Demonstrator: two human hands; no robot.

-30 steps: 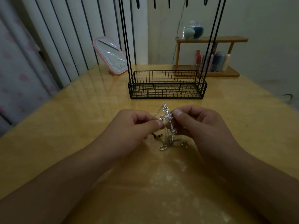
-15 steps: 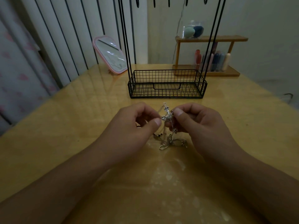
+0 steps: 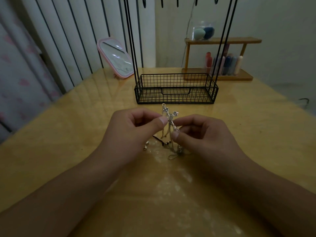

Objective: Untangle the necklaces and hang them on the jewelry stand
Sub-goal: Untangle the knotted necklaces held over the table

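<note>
Dim room, glossy yellow table point(image 3: 68, 151); at frame center I see my left hand point(image 3: 135, 132) and right hand point(image 3: 203, 137) both pinching the tangled necklaces point(image 3: 169, 124), below the jewelry stand point(image 3: 176, 89).

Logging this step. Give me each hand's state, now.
Left hand: fingers pinch the tangled necklaces.
Right hand: fingers pinch the same tangle.
</note>
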